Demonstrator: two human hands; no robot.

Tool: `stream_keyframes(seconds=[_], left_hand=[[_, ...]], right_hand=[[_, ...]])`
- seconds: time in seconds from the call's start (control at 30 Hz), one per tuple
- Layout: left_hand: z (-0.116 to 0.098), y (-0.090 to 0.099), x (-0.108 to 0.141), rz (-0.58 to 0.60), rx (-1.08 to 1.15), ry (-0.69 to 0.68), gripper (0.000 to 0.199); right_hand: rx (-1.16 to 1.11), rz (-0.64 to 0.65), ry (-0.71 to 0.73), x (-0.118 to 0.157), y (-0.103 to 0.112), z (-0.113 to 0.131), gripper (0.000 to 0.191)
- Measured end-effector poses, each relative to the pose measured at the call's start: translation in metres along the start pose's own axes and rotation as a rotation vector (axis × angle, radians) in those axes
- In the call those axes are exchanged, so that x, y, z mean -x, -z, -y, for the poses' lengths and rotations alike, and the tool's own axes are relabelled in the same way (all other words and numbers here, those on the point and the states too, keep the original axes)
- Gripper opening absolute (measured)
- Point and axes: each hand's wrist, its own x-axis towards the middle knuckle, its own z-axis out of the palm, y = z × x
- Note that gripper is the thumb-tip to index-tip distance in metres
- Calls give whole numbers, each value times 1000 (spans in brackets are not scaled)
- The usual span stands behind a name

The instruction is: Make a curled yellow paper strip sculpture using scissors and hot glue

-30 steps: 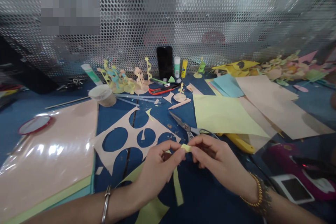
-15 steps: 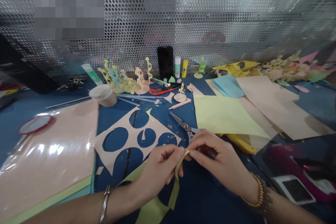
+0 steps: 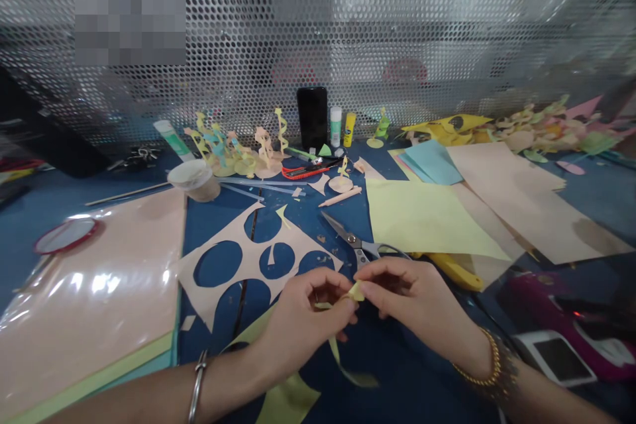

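Observation:
A narrow yellow paper strip [image 3: 342, 363] is pinched at its upper end between both hands, where it is folded or curled. My left hand [image 3: 311, 308] closes thumb and fingers on it, and the loose tail hangs below, curving right. My right hand [image 3: 405, 295] grips the tip of the same end with thumb and forefinger. Just beyond the fingers lie scissors [image 3: 354, 242] with their blades parted. Under my left wrist is a yellow paper sheet with cut-outs [image 3: 291, 401]. A pale pink sheet with round holes [image 3: 253, 258] lies to its upper left.
Several curled paper pieces [image 3: 238, 156] stand at the back beside a tub [image 3: 193, 179], a phone [image 3: 313, 118] and glue sticks [image 3: 336, 127]. Wrapped paper [image 3: 99, 278] covers the left. Coloured sheets [image 3: 427, 215], a yellow-handled tool [image 3: 454, 271] and a purple device [image 3: 541, 305] are on the right.
The strip's tail has swung right and now curves instead of hanging straight. Its pinched end is bent over more between the fingers. My left fingers have lifted and rounded slightly.

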Motion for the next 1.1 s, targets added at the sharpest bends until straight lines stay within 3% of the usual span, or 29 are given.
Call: stream_keyframes(seconds=[0.2,0.77,1.1], left_hand=[[-4,-2,-1,-58,42,57,15],[-3,-2,0,-5,118,86,22],[-3,-5,-1,-37,75,106,19]], right_hand=[[-27,16,-35,-1,3,2,18],[-63,71,-46,-2,1,0,19],[-54,81,-70,-2,-2,-1,20]])
